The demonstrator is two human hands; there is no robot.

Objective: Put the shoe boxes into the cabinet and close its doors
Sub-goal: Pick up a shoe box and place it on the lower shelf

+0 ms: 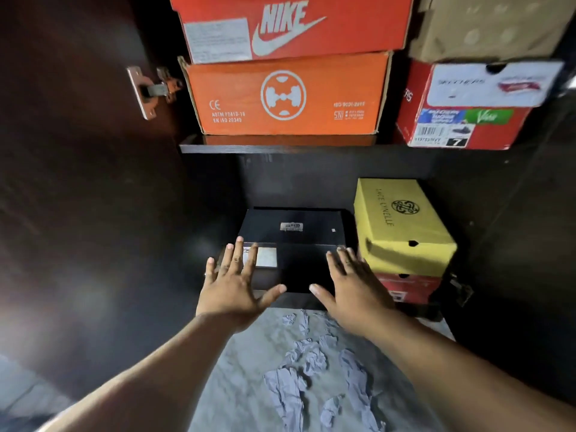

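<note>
A black shoe box sits in the lower compartment of the dark cabinet, its near end facing me. My left hand lies flat with spread fingers against the left part of that end, over a pale label. My right hand is spread flat against the right part. Beside it on the right, a yellow box is stacked on a red box. On the shelf above stand an orange box under a red Nike box, and a red and white box under a brown box.
The left cabinet door stands open, with a metal hinge on it. The right side of the cabinet is dark. Crumpled pale paper lies on the grey floor in front of the cabinet.
</note>
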